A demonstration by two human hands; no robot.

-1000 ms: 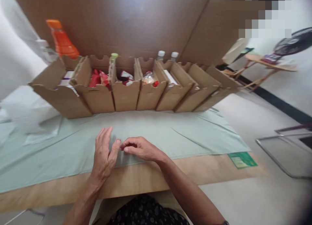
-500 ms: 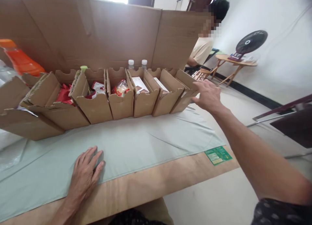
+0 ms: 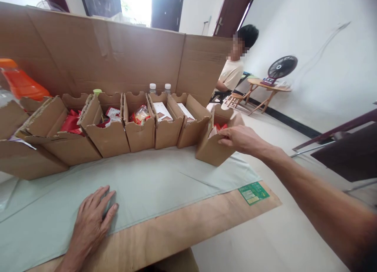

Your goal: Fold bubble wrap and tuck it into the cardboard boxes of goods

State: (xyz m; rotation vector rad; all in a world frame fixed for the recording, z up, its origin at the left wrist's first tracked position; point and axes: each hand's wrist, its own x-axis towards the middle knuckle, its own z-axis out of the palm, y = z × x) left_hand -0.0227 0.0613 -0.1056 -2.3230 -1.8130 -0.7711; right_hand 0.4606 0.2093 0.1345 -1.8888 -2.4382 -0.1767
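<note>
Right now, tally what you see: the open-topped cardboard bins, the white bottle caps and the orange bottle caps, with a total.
Open-topped cardboard bins: 7
White bottle caps: 2
Orange bottle cap: 1
Total: 10

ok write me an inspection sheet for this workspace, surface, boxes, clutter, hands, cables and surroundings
Surface: lightly creased pale green cloth over a wooden table
Boxes: row of open cardboard boxes, several holding packaged goods; rightmost box stands askew, something red inside
Clutter: orange bottle behind the boxes at the left; green card at the table's right end
Left hand: spread on the cloth
Right hand: at the near rim of the rightmost box
Cables: faint cord-like line on the right wall, can't tell what it is
Surroundings: tall cardboard panel behind the boxes; beyond, a person and a fan
</note>
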